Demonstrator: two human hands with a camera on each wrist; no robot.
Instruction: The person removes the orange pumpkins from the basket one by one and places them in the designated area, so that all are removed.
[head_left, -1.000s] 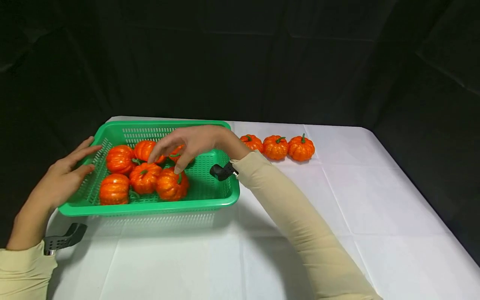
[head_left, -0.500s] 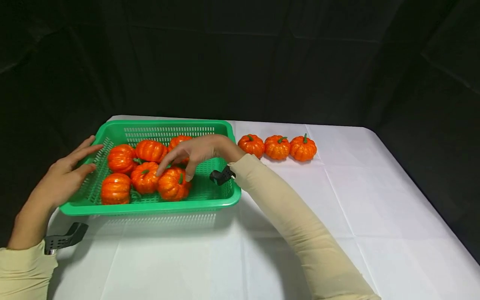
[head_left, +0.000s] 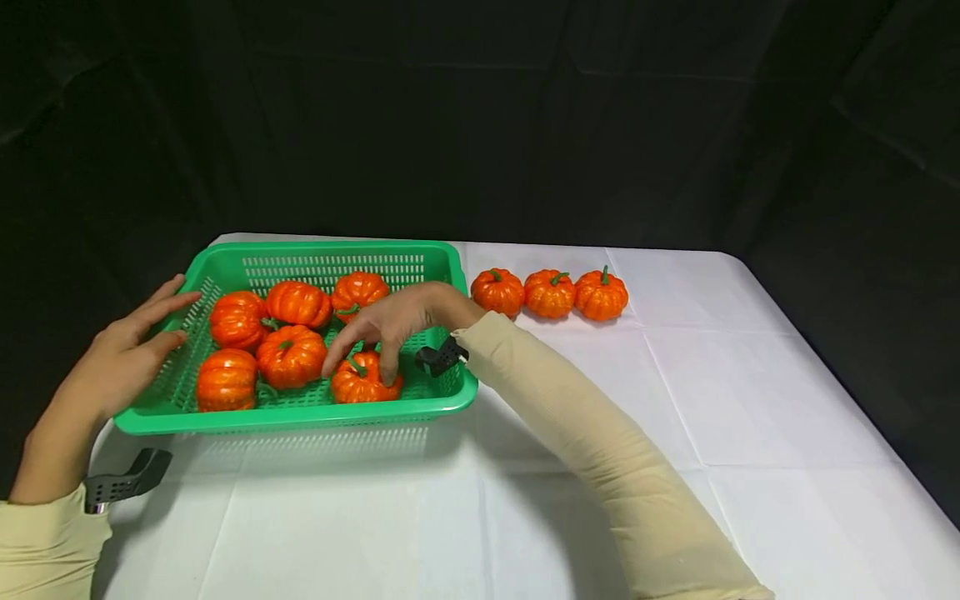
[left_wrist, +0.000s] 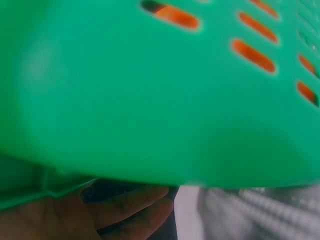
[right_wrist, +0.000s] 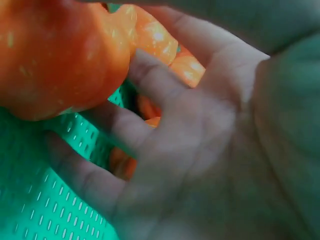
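Note:
My right hand (head_left: pixel 401 321) reaches into a green slotted basket (head_left: pixel 300 414) and holds a small orange pumpkin (head_left: pixel 360 385) at its front, thumb on the right side and fingers on the left. In the right wrist view the fingertips meet the side of this pumpkin (right_wrist: pixel 60 65), just above the slotted floor. My left hand (head_left: pixel 120 362) grips the basket's left rim, with thumb and index finger over the top. Two of its fingers (left_wrist: pixel 135 210) show below the rim in the left wrist view. Several more pumpkins (head_left: pixel 291 357) lie in the basket's left and middle.
Three orange pumpkins (head_left: pixel 550 294) with green stems stand in a row on the white tablecloth (head_left: pixel 750 400), right of the basket. A black cloth (head_left: pixel 480 125) hangs behind the table. Black wrist mounts (head_left: pixel 131 479) stick out from both wrists.
My right hand has come down and towards the right onto the front pumpkin. That pumpkin has shifted right and tilted, away from its neighbour. My left hand stays at the rim.

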